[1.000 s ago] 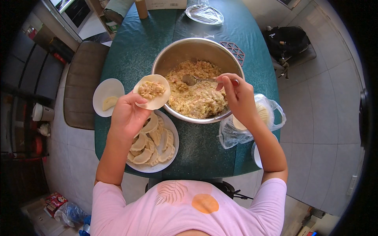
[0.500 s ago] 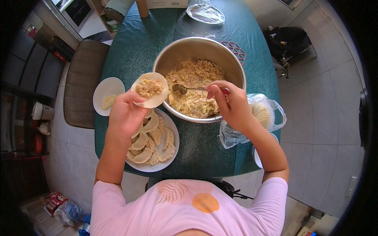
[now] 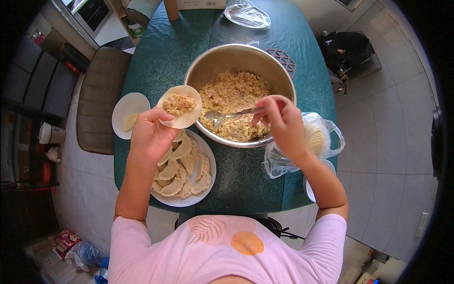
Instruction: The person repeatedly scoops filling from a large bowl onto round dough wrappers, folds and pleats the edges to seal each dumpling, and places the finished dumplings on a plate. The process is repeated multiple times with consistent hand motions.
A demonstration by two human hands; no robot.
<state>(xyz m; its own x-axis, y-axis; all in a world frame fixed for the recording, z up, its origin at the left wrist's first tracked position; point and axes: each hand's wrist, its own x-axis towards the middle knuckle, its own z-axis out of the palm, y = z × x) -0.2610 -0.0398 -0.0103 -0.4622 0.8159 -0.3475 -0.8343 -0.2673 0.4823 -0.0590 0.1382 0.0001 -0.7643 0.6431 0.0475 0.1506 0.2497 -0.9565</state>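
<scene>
Wrapper of round pale dough (image 3: pixel 190 117), left of frame centre, is gripped face-up by left hand's (image 3: pixel 149 135) fingers, probably so minced beige filling (image 3: pixel 178 103) stays; right hand (image 3: pixel 283 124) pinches silver metal spoon (image 3: pixel 217 119).

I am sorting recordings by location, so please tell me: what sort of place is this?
Probably a home dining area: a brown padded seat stands beside the green-covered table, which bears a white plate of dumplings and a steel mixing bowl of filling.

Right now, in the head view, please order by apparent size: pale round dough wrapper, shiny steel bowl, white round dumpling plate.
1. Shiny steel bowl
2. White round dumpling plate
3. Pale round dough wrapper
</scene>
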